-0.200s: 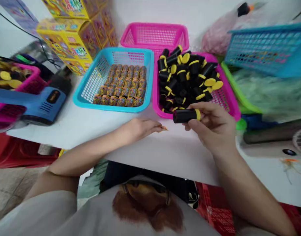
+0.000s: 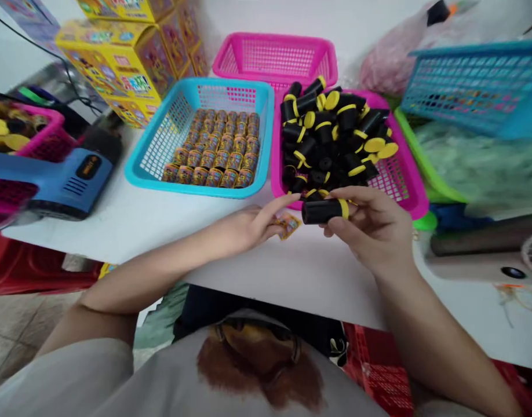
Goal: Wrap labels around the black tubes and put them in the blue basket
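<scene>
White work-table surface (image 2: 118, 234) carries two plastic mesh baskets side by side ahead of the wearer: a turquoise basket (image 2: 133, 171) with packed rows of small printed cylinders (image 2: 209, 147), and, to its right, a magenta basket (image 2: 416, 202) heaped with black cylinders with yellow bands (image 2: 331, 133). One separate black cylinder (image 2: 322, 211) is held just in front of the magenta basket's near rim. Its long axis runs almost level across the view, with the yellow-banded end toward the right hand (image 2: 370, 229) and the plain black end toward the left hand (image 2: 252, 227). Right-hand fingers (image 2: 357, 202) are curled closed around the cylinder near the banded end, so the right hand is the nearer hand and bears the piece. The left hand is partly open, its fingers spread, with the index finger (image 2: 283, 202) reaching to just short of the black end. A small printed wrapper (image 2: 288, 225) sits at the left fingertips, just beside that end. Whether those fingertips pinch the wrapper or merely touch it cannot be determined from this view.
</scene>
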`<state>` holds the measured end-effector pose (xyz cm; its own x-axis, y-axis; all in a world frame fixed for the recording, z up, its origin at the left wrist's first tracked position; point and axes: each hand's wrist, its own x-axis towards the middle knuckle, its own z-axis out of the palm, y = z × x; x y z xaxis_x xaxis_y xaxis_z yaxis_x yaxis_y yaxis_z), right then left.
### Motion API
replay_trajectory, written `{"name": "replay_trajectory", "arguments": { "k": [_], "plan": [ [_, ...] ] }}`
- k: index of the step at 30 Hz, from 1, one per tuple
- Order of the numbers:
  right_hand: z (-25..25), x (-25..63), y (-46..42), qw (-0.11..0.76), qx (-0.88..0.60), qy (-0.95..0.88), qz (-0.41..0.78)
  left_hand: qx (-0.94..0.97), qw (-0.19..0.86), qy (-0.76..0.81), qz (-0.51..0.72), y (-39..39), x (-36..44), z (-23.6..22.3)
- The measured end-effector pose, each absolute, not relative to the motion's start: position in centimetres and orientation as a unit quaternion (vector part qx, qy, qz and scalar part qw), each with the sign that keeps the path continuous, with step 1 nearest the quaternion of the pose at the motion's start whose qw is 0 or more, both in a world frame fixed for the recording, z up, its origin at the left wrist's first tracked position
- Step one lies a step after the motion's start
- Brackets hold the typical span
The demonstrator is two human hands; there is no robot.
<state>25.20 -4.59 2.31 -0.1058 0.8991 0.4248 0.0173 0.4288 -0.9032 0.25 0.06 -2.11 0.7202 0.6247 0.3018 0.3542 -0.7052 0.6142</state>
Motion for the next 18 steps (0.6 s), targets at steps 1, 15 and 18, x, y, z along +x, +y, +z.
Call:
{"name": "replay_trajectory", "arguments": {
  "k": [1, 15, 18],
  "plan": [
    [2.3, 25.2, -4.6, 0.561, -0.368, -0.632, 0.389, 0.893, 0.263, 0.245, 0.272, 0.3, 0.3, -2.5],
    [2.5, 25.2, -4.9, 0.478, -0.376, -0.651, 0.453, 0.868, 0.239, 0.112, 0.421, 0.8, 0.6, -2.4],
    [2.0, 25.5, -4.8, 0.478, -0.36, -0.656, 0.459, 0.867, 0.236, 0.116, 0.423, 0.8, 0.6, -2.4]
  ]
}}
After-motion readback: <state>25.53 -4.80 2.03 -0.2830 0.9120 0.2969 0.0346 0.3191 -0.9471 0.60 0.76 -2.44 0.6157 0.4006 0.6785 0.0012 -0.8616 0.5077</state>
